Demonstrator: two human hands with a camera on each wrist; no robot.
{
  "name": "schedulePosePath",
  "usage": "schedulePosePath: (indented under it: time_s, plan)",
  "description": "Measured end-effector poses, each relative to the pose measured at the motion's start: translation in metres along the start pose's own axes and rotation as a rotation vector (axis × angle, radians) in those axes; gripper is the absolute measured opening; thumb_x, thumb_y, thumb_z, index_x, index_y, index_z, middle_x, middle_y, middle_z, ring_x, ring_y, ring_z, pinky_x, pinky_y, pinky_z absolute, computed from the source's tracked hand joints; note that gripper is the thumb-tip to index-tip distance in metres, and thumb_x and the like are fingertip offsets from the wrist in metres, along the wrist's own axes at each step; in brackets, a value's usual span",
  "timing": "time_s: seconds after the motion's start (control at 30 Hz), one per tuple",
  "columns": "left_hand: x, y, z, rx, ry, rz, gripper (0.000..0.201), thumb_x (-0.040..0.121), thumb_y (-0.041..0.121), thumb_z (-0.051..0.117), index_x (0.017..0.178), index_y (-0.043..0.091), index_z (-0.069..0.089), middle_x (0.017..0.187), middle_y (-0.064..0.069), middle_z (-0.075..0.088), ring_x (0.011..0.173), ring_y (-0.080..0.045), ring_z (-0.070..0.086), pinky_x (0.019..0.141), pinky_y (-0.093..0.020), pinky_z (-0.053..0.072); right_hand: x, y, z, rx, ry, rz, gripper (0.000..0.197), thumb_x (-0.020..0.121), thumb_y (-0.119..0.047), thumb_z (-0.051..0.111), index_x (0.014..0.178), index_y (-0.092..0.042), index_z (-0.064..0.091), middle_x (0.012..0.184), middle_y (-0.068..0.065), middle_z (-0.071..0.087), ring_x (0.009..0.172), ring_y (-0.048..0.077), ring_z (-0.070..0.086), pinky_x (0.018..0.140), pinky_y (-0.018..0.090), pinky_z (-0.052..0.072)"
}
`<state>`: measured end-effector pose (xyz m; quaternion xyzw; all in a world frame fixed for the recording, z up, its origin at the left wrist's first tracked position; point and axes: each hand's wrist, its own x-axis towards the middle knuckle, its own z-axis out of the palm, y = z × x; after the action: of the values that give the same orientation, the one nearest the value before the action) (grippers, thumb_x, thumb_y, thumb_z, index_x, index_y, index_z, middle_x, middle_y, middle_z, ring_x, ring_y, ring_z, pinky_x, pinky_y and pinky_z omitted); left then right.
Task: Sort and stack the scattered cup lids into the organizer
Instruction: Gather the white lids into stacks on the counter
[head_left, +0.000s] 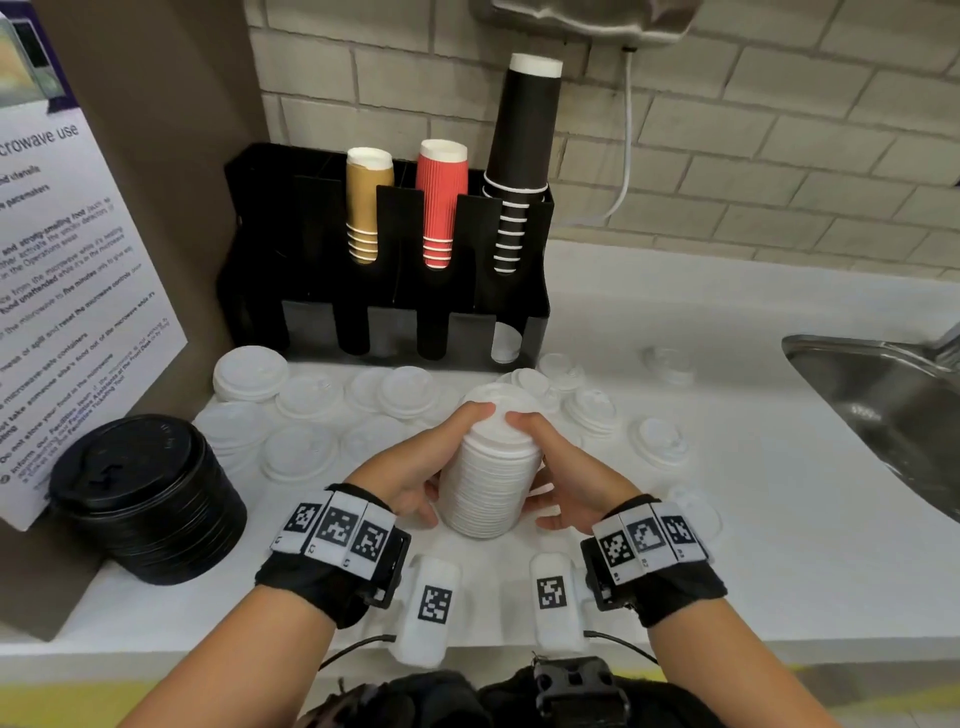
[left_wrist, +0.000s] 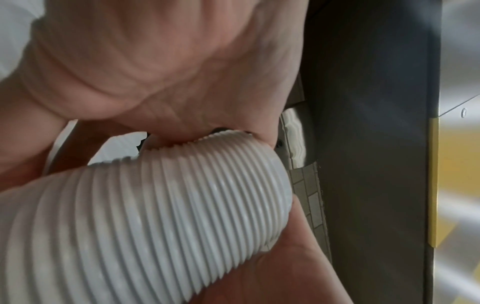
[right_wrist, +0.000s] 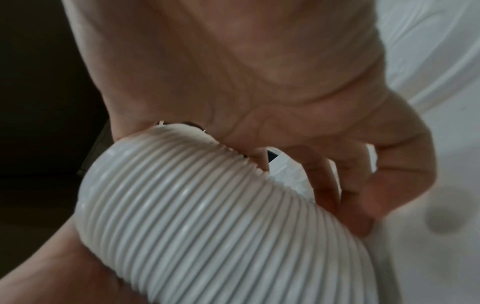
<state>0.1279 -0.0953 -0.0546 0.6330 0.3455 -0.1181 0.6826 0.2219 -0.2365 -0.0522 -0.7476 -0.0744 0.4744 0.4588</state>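
A tall stack of white lids (head_left: 491, 467) stands on the white counter (head_left: 727, 519) between my hands. My left hand (head_left: 441, 457) grips its left side with fingers over the top rim. My right hand (head_left: 540, 462) grips the right side the same way. In the left wrist view the ribbed stack of lids (left_wrist: 155, 216) fills the frame under the palm, and in the right wrist view the stack of lids (right_wrist: 207, 216) does too. The black organizer (head_left: 389, 291) stands behind, against the wall. Several loose white lids (head_left: 306, 397) lie scattered before it.
A stack of black lids (head_left: 150, 493) sits at the left front. The organizer holds gold cups (head_left: 366, 202), red cups (head_left: 441, 202) and black cups (head_left: 524, 156). A steel sink (head_left: 883, 405) is at the right. A printed notice (head_left: 67, 291) leans at the left.
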Motion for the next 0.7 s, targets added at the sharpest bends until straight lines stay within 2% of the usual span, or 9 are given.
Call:
schedulePosePath:
  time_s: [0.1,0.17,0.23,0.3,0.33,0.43,0.53,0.6,0.7]
  plan:
    - [-0.007,-0.003,-0.001,-0.056,-0.033,0.032,0.054,0.073,0.074,0.056,0.099,0.027,0.060,0.104,-0.009,0.060,0.099,-0.030,0.059,0.089,-0.051,0.051,0.001,-0.001,-0.002,0.034,0.006,-0.046,0.092,0.046,-0.081,0.059,0.123,-0.030,0.052,0.116,0.006,0.061,0.105,0.025,0.058,0.078,0.037,0.042]
    - [-0.012,-0.003,-0.002,-0.080,-0.051,0.066,0.063,0.061,0.079,0.059,0.101,0.031,0.061,0.105,-0.006,0.061,0.098,-0.026,0.061,0.082,-0.046,0.056,0.001,-0.004,-0.004,0.044,-0.005,-0.081,0.090,0.048,-0.078,0.060,0.123,-0.030,0.052,0.114,0.006,0.061,0.101,0.024,0.059,0.073,0.035,0.044]
    - [-0.014,0.001,-0.005,-0.070,-0.050,0.111,0.077,0.049,0.088,0.060,0.106,0.037,0.057,0.105,0.005,0.058,0.101,-0.020,0.056,0.085,-0.049,0.051,0.000,-0.011,-0.005,0.054,-0.025,-0.115,0.085,0.051,-0.074,0.060,0.122,-0.029,0.052,0.111,0.005,0.062,0.097,0.023,0.060,0.072,0.035,0.045]
    - [-0.016,0.009,-0.014,-0.080,-0.026,0.172,0.077,0.046,0.091,0.058,0.107,0.044,0.055,0.103,0.012,0.056,0.102,-0.016,0.051,0.089,-0.056,0.041,0.000,-0.023,-0.003,0.061,-0.046,-0.160,0.081,0.053,-0.072,0.060,0.121,-0.028,0.055,0.105,0.003,0.061,0.088,0.021,0.058,0.071,0.033,0.043]
    - [-0.016,0.012,-0.018,-0.110,-0.030,0.195,0.074,0.044,0.091,0.059,0.104,0.046,0.059,0.101,0.012,0.060,0.101,-0.014,0.052,0.089,-0.057,0.041,-0.001,-0.029,-0.003,0.070,-0.048,-0.179,0.080,0.052,-0.071,0.060,0.119,-0.028,0.057,0.104,0.003,0.060,0.087,0.021,0.058,0.071,0.033,0.043]
    - [-0.020,0.019,-0.032,-0.313,-0.053,0.271,0.067,0.031,0.086,0.072,0.087,0.051,0.073,0.090,0.014,0.075,0.100,-0.014,0.062,0.069,-0.045,0.058,-0.001,-0.054,0.003,0.055,-0.084,-0.224,0.078,0.049,-0.070,0.062,0.115,-0.028,0.059,0.111,0.005,0.062,0.093,0.023,0.059,0.074,0.033,0.043]
    - [-0.022,0.020,-0.045,-0.509,-0.023,0.300,0.088,0.020,0.077,0.082,0.100,0.043,0.068,0.095,0.010,0.076,0.103,-0.018,0.064,0.061,-0.038,0.058,0.002,-0.083,0.016,-0.027,-0.120,-0.266,0.075,0.059,-0.069,0.059,0.124,-0.032,0.053,0.119,0.004,0.061,0.103,0.025,0.059,0.076,0.035,0.043]
    - [-0.026,0.022,-0.053,-0.628,-0.030,0.312,0.085,0.025,0.071,0.084,0.103,0.040,0.069,0.095,0.006,0.077,0.100,-0.022,0.068,0.065,-0.040,0.057,0.004,-0.100,0.027,-0.083,-0.151,-0.278,0.069,0.067,-0.070,0.057,0.125,-0.031,0.052,0.119,0.005,0.060,0.105,0.027,0.058,0.080,0.038,0.044]
    - [-0.035,0.028,-0.068,-0.769,-0.070,0.343,0.053,0.048,0.062,0.080,0.091,0.032,0.079,0.101,-0.004,0.076,0.091,-0.028,0.073,0.068,-0.046,0.058,0.008,-0.122,0.045,-0.137,-0.221,-0.286,0.075,0.069,-0.075,0.055,0.127,-0.028,0.052,0.126,0.008,0.057,0.110,0.031,0.056,0.082,0.043,0.046]
